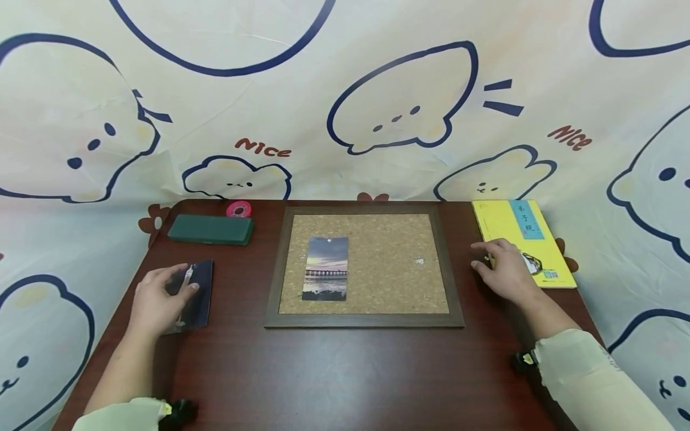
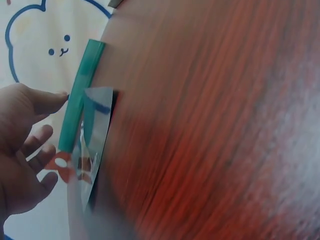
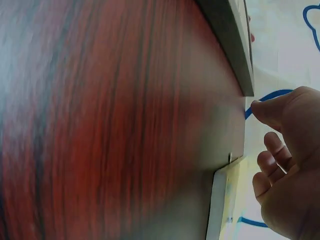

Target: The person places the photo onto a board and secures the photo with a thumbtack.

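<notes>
At the left of the table lies a dark glossy photo (image 1: pixel 202 299) with a pale upright shape on it. My left hand (image 1: pixel 156 302) is over this photo, fingers loosely bent, thumb apart from them; in the left wrist view the photo (image 2: pixel 102 125) shows beyond the fingers. My right hand (image 1: pixel 507 270) is at the left edge of a yellow book (image 1: pixel 555 257), thumb and forefinger spread apart. A small pin-like thing (image 3: pixel 230 157) shows by the book's edge in the right wrist view. Between the hands lies a framed cork board (image 1: pixel 388 281) bearing a pier photo (image 1: pixel 326 269).
Behind the dark photo sits a green case (image 1: pixel 210 230), with a pink tape roll (image 1: pixel 239 209) touching its back edge in view. A small whitish spot (image 1: pixel 419 261) marks the cork. A cartoon-printed cloth (image 1: pixel 312 120) hangs around the table (image 1: pixel 334 377).
</notes>
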A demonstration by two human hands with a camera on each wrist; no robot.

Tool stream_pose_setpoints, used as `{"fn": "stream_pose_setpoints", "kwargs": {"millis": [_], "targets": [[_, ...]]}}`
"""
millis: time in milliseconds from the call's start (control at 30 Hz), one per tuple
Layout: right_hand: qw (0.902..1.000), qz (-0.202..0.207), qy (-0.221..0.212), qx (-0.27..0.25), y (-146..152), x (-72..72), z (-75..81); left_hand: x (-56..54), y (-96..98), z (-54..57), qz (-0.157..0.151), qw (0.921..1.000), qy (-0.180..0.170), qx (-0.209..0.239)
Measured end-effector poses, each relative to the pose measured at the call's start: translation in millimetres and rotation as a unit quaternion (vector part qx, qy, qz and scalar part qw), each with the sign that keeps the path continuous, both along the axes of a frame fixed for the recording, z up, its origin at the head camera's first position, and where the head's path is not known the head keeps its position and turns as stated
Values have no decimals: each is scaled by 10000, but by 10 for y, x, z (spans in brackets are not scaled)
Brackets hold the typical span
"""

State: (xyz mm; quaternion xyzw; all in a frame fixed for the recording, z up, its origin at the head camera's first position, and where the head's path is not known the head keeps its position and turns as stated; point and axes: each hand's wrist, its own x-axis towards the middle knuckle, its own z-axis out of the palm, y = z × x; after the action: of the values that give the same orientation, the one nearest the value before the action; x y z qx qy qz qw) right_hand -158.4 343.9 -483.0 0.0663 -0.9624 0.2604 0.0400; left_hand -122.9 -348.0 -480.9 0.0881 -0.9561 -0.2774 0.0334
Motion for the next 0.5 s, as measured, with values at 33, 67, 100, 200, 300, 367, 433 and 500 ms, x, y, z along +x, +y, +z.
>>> {"fn": "stream_pose_setpoints", "kwargs": {"millis": [33, 67, 100, 200, 300, 367, 433, 500], "targets": [[10000, -44, -26, 26, 19, -5, -4, 3, -15, 3, 27, 10000, -80, -6], [9999, -82, -43, 64, 37, -11, -10, 7, -30, 6, 48, 9999, -157, -14], [9999, -113, -40, 101, 58, -18, -18, 12, -45, 8, 62, 9997, -249, -42], [9995, -249, -17, 190, 120, -34, -49, 29, -75, 15, 91, 9987, -489, -102], [9989, -405, -55, 242, 179, -50, -73, 54, -103, 11, 96, 9978, -645, -128], [9984, -501, -115, 251, 209, -62, -88, 68, -120, 8, 142, 9972, -732, -99], [9979, -554, -182, 267, 231, -70, -101, 75, -137, 2, 217, 9963, -823, -88], [9977, -584, -212, 274, 248, -78, -115, 79, -144, 3, 295, 9954, -911, -61]]}}
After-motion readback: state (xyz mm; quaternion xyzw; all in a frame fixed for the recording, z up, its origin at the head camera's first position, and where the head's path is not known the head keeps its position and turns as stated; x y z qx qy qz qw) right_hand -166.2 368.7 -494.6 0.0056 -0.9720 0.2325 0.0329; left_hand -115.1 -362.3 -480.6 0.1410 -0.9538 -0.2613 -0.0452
